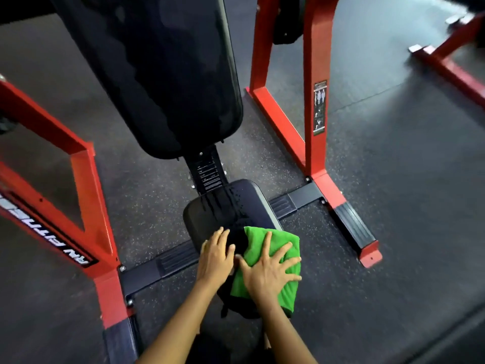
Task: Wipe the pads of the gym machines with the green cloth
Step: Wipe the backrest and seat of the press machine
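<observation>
1. Green cloth (273,261) lies bunched on the near end of the seat pad (225,206). Its right edge overhangs the pad, so a hard sideways stroke could drag it off onto the floor (393,179).
2. Right hand (267,274) is flat on the cloth with fingers spread, pressing down. Only the palm area is loaded, so the cloth may fold under and skip strips of pad.
3. Left hand (216,254) rests on bare pad beside the cloth, fingers straight and together. The pad looks wet, so that hand could slip and smear what's already wiped.
4. Drips and streaks sit mid-pad, beyond the cloth. Short strokes would leave them to run toward the hinge bracket (207,174).
5. Back pad (162,74) shows wet blotches too and is steeply tilted, so liquid may run down onto the seat after it's done.
6. Red frame (317,101) stands close on the right; a wide swing risks knuckles on it.
</observation>
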The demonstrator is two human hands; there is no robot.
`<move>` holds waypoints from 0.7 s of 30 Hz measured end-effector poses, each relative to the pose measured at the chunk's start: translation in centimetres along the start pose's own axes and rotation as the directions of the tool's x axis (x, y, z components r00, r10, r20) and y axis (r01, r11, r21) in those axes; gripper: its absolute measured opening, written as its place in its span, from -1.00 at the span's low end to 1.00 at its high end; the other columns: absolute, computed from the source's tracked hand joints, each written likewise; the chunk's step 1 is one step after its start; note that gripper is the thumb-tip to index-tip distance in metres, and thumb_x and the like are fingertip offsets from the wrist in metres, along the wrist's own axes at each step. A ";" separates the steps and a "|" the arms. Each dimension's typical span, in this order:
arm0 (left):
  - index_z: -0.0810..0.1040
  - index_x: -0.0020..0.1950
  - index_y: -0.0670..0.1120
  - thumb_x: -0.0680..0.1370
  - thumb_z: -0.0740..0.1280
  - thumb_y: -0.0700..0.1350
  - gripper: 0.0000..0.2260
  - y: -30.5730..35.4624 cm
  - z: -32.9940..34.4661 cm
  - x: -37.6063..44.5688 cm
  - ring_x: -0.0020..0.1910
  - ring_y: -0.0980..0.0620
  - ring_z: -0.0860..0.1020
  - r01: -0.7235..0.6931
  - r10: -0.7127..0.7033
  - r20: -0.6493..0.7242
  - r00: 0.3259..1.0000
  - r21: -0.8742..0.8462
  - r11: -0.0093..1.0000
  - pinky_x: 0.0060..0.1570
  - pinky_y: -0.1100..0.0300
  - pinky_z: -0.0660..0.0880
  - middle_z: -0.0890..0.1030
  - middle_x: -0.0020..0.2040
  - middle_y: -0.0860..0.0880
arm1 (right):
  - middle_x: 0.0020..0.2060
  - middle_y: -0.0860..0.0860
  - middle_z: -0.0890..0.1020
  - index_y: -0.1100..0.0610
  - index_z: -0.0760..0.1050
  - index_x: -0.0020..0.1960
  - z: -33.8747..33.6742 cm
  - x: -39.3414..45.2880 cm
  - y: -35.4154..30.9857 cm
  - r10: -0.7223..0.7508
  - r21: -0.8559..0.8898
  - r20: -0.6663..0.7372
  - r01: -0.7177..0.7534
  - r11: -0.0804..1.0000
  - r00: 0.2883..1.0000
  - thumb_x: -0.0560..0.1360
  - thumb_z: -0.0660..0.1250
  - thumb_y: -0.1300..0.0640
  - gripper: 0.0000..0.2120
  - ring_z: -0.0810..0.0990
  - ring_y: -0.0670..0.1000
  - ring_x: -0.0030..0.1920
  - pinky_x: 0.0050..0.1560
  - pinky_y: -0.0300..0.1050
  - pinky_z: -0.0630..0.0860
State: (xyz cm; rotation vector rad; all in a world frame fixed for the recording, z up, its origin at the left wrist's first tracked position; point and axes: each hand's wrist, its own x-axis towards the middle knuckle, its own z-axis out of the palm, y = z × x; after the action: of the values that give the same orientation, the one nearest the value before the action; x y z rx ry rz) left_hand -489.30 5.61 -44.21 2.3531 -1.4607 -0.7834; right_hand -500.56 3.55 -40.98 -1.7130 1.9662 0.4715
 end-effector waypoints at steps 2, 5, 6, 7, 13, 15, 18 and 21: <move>0.21 0.51 -0.10 0.60 -0.02 0.08 -0.49 -0.5 0.9 1.5 0.52 -0.04 0.10 -0.101 0.098 0.048 0.994 0.079 0.992 0.46 0.04 -0.02 0.13 0.54 -0.07 | 0.51 0.22 -0.17 -0.19 -0.29 0.51 0.5 0.4 -0.2 -0.001 0.006 -0.014 0.001 1.000 1.000 0.45 0.06 -0.41 -0.19 -0.10 0.41 0.45 0.29 0.46 0.11; 0.36 0.43 -0.15 0.53 -0.06 0.12 -0.42 -1.7 2.2 2.5 0.47 -0.12 0.25 -0.253 0.239 0.127 0.963 0.107 0.962 0.41 -0.10 0.16 0.28 0.49 -0.10 | 0.53 0.12 -0.16 -0.27 -0.23 0.50 1.3 -0.8 0.6 -0.009 -0.015 -0.020 0.008 1.000 1.000 0.51 0.10 -0.29 -0.31 -0.08 0.30 0.49 0.35 0.33 0.11; 0.43 0.37 -0.16 0.55 -0.02 0.10 -0.46 -2.2 2.7 2.5 0.41 -0.13 0.34 -0.305 0.288 0.146 0.946 0.107 0.946 0.35 -0.13 0.27 0.38 0.43 -0.11 | 0.54 0.10 -0.16 -0.28 -0.22 0.49 1.4 -1.3 0.9 0.008 -0.023 -0.022 -0.009 1.000 1.000 0.52 0.10 -0.27 -0.32 -0.08 0.27 0.50 0.35 0.30 0.13; 0.48 0.33 -0.17 0.59 -0.01 0.09 -0.50 -2.7 3.4 2.5 0.38 -0.10 0.38 -0.347 0.334 0.128 0.934 0.095 0.933 0.32 -0.10 0.33 0.45 0.38 -0.11 | 0.54 0.08 -0.17 -0.29 -0.21 0.49 1.4 -1.6 1.1 0.028 -0.013 -0.031 -0.029 0.999 0.999 0.53 0.10 -0.25 -0.33 -0.08 0.26 0.50 0.35 0.28 0.14; 0.46 0.34 -0.17 0.65 -0.13 0.14 -0.44 -3.8 4.5 2.9 0.35 0.02 0.28 -0.336 0.337 -0.012 0.941 -0.129 0.933 0.30 0.05 0.12 0.49 0.34 -0.13 | 0.54 0.06 -0.14 -0.27 -0.03 0.50 0.9 2.4 -2.2 0.123 0.057 -0.082 -0.119 0.991 0.989 0.48 0.12 -0.35 -0.34 -0.09 0.33 0.48 0.31 0.43 0.07; 0.34 0.39 -0.17 0.65 -0.11 0.13 -0.49 -3.8 4.4 2.8 0.38 0.00 0.27 -0.340 0.333 -0.064 0.941 -0.199 0.919 0.34 0.05 0.11 0.44 0.37 -0.18 | 0.53 0.05 0.10 -0.27 0.17 0.46 1.5 2.1 -2.1 -0.016 -0.039 -0.145 0.010 0.999 0.989 0.48 0.18 -0.27 -0.44 0.13 0.32 0.44 0.25 0.40 0.18; 0.24 0.42 -0.14 0.64 -0.10 0.14 -0.51 -4.0 4.5 2.4 0.39 0.01 0.26 -0.338 0.316 -0.122 0.941 -0.278 0.899 0.37 0.07 0.10 0.38 0.40 -0.19 | 0.30 0.05 0.51 -0.20 0.50 0.25 2.2 0.1 0.3 -0.123 -0.112 -0.262 0.096 0.989 0.957 0.34 0.31 -0.11 -0.54 0.50 0.27 0.18 -0.02 0.27 0.44; 0.26 0.40 -0.16 0.64 -0.08 0.16 -0.49 -3.9 4.4 2.4 0.38 -0.01 0.28 -0.346 0.309 -0.160 0.937 -0.318 0.883 0.39 0.08 0.09 0.36 0.42 -0.18 | 0.48 -0.02 0.22 -0.28 0.20 0.43 1.1 1.4 1.6 0.053 -0.043 -0.227 -0.064 0.997 0.972 0.51 0.21 -0.06 -0.49 0.24 0.20 0.37 0.19 0.20 0.32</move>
State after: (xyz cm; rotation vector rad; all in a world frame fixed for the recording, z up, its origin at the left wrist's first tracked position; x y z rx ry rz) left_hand -488.03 5.51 -50.47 1.8006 -1.4857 -0.7391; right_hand -502.11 3.25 -42.80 -1.8118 2.1860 0.3620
